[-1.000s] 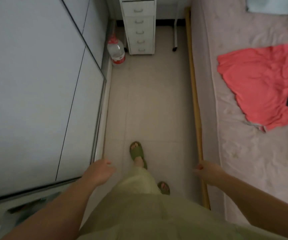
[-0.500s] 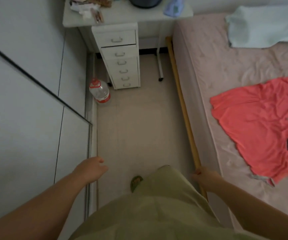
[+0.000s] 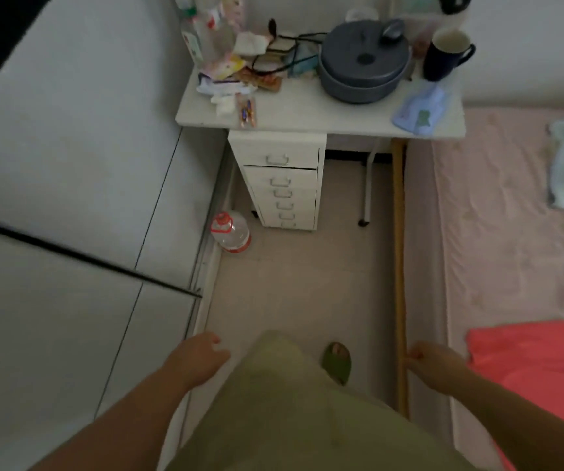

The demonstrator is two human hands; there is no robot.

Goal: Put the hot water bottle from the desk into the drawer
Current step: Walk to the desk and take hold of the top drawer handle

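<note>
A pale blue hot water bottle (image 3: 423,109) lies flat at the front right corner of the white desk (image 3: 307,113) at the far end of the room. Under the desk stands a white drawer unit (image 3: 282,180) with several drawers, all pushed in. My left hand (image 3: 199,358) hangs low at the bottom left, empty, with its fingers loosely curled. Over the bed's edge at the bottom right, my right hand (image 3: 436,363) is also empty and loosely curled. Both hands are far from the desk.
A grey lidded pot (image 3: 363,68), a dark mug (image 3: 445,56) and cluttered papers and packets (image 3: 229,76) share the desk. A water jug (image 3: 231,231) stands on the floor left of the drawers. A wardrobe (image 3: 70,164) lines the left, a bed (image 3: 498,232) with a red cloth (image 3: 538,375) the right.
The view has tilted up and moved forward, bringing the desk top and the hot water bottle into sight. Both hands stay low and empty.
</note>
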